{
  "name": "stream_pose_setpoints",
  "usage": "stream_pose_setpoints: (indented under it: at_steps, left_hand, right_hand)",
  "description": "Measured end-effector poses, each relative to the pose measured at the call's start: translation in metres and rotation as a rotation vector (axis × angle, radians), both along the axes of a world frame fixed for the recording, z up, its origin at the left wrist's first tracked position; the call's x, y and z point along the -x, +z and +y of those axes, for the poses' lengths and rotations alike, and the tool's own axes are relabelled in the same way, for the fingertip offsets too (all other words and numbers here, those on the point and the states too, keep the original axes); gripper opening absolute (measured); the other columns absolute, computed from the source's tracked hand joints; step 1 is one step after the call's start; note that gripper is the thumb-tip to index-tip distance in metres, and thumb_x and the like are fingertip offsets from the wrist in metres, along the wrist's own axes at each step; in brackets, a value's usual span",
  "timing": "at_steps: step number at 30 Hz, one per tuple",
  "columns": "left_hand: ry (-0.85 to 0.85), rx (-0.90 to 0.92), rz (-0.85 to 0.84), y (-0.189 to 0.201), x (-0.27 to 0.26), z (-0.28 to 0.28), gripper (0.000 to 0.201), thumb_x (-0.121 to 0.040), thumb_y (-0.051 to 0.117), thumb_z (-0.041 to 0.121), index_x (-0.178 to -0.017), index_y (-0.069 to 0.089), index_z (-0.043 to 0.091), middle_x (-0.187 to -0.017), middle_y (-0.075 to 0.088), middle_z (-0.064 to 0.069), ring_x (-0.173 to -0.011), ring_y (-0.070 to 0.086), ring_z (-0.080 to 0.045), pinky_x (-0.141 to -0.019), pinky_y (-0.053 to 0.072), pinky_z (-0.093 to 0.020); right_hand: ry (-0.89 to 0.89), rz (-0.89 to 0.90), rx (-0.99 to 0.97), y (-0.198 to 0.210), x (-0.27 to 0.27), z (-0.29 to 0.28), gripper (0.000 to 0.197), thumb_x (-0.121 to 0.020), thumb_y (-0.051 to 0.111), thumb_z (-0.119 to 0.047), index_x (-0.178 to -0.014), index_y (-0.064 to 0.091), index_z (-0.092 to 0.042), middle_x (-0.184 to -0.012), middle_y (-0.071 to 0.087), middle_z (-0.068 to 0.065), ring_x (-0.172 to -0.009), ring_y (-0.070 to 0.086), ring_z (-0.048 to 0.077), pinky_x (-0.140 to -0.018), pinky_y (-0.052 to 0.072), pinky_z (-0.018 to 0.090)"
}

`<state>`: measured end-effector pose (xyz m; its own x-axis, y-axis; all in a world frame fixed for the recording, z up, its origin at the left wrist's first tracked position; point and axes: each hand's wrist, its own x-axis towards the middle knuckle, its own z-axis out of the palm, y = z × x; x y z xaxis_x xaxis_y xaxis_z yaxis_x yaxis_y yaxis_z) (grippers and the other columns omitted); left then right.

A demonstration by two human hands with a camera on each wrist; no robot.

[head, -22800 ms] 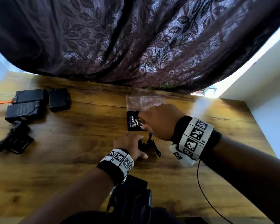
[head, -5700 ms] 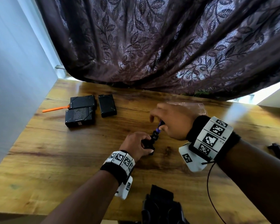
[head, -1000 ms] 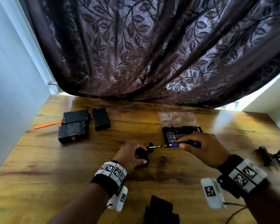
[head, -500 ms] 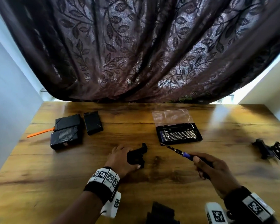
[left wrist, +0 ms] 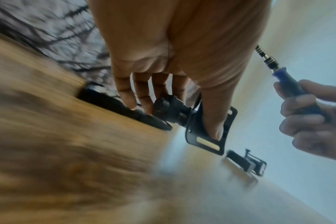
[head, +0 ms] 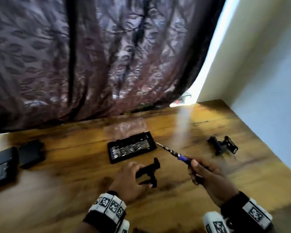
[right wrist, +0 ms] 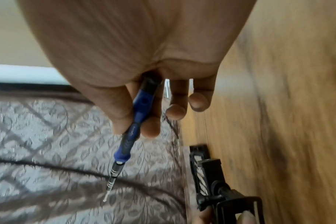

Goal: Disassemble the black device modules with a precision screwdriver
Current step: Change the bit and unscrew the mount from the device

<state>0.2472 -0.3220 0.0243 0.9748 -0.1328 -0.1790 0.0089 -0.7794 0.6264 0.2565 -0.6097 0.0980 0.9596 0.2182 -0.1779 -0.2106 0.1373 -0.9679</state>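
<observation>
Wooden table (head: 74, 179) below a dark leaf-patterned curtain (head: 91, 56). Left hand (head: 127, 179), fingers curled round a small black bracket-like module (head: 149, 172), thumb pressed onto its slotted plate (left wrist: 209, 125), module at table centre, just in front of the open bit case (head: 131, 148). Right hand (head: 208, 177), wrapped round the blue-and-black handle of the precision screwdriver (head: 175, 153), held above the table to the right of the module, clear of it, metal tip directed toward the right end of the bit case. Clear lid (head: 124, 127) of the case laid open behind it. Second black clamp-shaped part (head: 223, 146) lying well apart at right. 2 flat black modules (head: 30, 153) side by side at the far left edge, blurred.
</observation>
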Motion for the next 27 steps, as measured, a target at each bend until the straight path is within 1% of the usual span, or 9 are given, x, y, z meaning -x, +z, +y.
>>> stream_pose_setpoints:
  at_steps: [4, 6, 8, 10, 13, 17, 21, 23, 27]
  left_hand:
    - [-0.034, -0.101, -0.038, -0.01, -0.03, -0.08, 0.072, -0.07, 0.073, 0.071, -0.133, 0.055, 0.042, -0.128, 0.048, 0.02, -0.117, 0.051, -0.009, -0.101, 0.045, -0.034]
    - [-0.037, -0.108, -0.049, -0.014, -0.048, -0.117, 0.072, -0.071, 0.075, 0.067, -0.135, 0.055, 0.04, -0.132, 0.048, 0.016, -0.122, 0.047, -0.013, -0.103, 0.044, -0.035]
    - [-0.045, -0.14, -0.058, -0.016, -0.067, -0.151, 0.069, -0.074, 0.078, 0.062, -0.135, 0.056, 0.037, -0.131, 0.048, 0.013, -0.122, 0.045, -0.016, -0.105, 0.042, -0.036]
    - [-0.031, -0.173, -0.091, -0.015, -0.083, -0.176, 0.069, -0.073, 0.077, 0.064, -0.133, 0.057, 0.036, -0.128, 0.048, 0.012, -0.121, 0.045, -0.017, -0.105, 0.041, -0.041]
    - [-0.011, -0.245, -0.108, -0.014, -0.103, -0.208, 0.07, -0.076, 0.075, 0.065, -0.137, 0.054, 0.039, -0.13, 0.049, 0.012, -0.124, 0.046, -0.017, -0.105, 0.04, -0.042]
    - [0.013, -0.257, -0.064, -0.017, -0.116, -0.23, 0.068, -0.08, 0.074, 0.061, -0.139, 0.053, 0.036, -0.136, 0.048, 0.01, -0.129, 0.045, -0.018, -0.105, 0.038, -0.042]
    - [0.054, -0.189, -0.068, -0.022, -0.115, -0.235, 0.073, -0.079, 0.078, 0.056, -0.143, 0.048, 0.035, -0.141, 0.046, 0.009, -0.133, 0.043, -0.018, -0.109, 0.038, -0.044]
    - [0.091, -0.15, -0.077, -0.021, -0.108, -0.231, 0.077, -0.079, 0.08, 0.052, -0.145, 0.043, 0.036, -0.145, 0.043, 0.01, -0.134, 0.042, -0.017, -0.11, 0.038, -0.044]
    - [0.111, -0.108, -0.117, -0.018, -0.091, -0.21, 0.075, -0.08, 0.08, 0.048, -0.145, 0.042, 0.038, -0.146, 0.042, 0.013, -0.134, 0.042, -0.013, -0.111, 0.038, -0.041]
  right_hand:
    - [-0.105, -0.003, -0.022, -0.001, -0.001, -0.078, 0.079, -0.057, 0.09, -0.063, -0.114, 0.076, -0.011, -0.078, 0.053, 0.016, -0.065, 0.043, 0.024, -0.056, 0.034, 0.034]
    - [-0.16, 0.011, -0.03, -0.004, 0.0, -0.113, 0.081, -0.055, 0.091, -0.063, -0.114, 0.076, -0.009, -0.078, 0.053, 0.016, -0.066, 0.043, 0.026, -0.056, 0.034, 0.035]
    - [-0.187, 0.02, -0.029, -0.006, 0.003, -0.143, 0.081, -0.055, 0.091, -0.063, -0.115, 0.075, -0.009, -0.078, 0.053, 0.016, -0.066, 0.043, 0.026, -0.056, 0.034, 0.035]
    - [-0.209, 0.034, -0.029, -0.007, 0.004, -0.163, 0.082, -0.053, 0.091, -0.064, -0.114, 0.076, -0.011, -0.077, 0.054, 0.015, -0.065, 0.043, 0.026, -0.056, 0.034, 0.035]
    - [-0.229, 0.045, -0.022, -0.006, 0.004, -0.19, 0.084, -0.048, 0.091, -0.068, -0.112, 0.078, -0.015, -0.076, 0.056, 0.013, -0.064, 0.043, 0.025, -0.058, 0.033, 0.038]
    - [-0.222, 0.053, -0.022, -0.004, 0.002, -0.211, 0.081, -0.049, 0.09, -0.068, -0.111, 0.078, -0.017, -0.077, 0.058, 0.011, -0.065, 0.045, 0.025, -0.059, 0.035, 0.039]
    - [-0.195, 0.061, -0.031, -0.003, -0.004, -0.22, 0.082, -0.049, 0.09, -0.068, -0.112, 0.078, -0.016, -0.077, 0.058, 0.012, -0.065, 0.046, 0.025, -0.06, 0.037, 0.038]
    - [-0.175, 0.064, -0.033, -0.003, -0.009, -0.218, 0.082, -0.049, 0.09, -0.068, -0.112, 0.078, -0.017, -0.077, 0.058, 0.012, -0.066, 0.046, 0.025, -0.06, 0.037, 0.038]
    - [-0.142, 0.069, -0.078, -0.006, -0.022, -0.206, 0.083, -0.049, 0.091, -0.066, -0.115, 0.077, -0.016, -0.078, 0.057, 0.014, -0.068, 0.045, 0.027, -0.06, 0.036, 0.038]
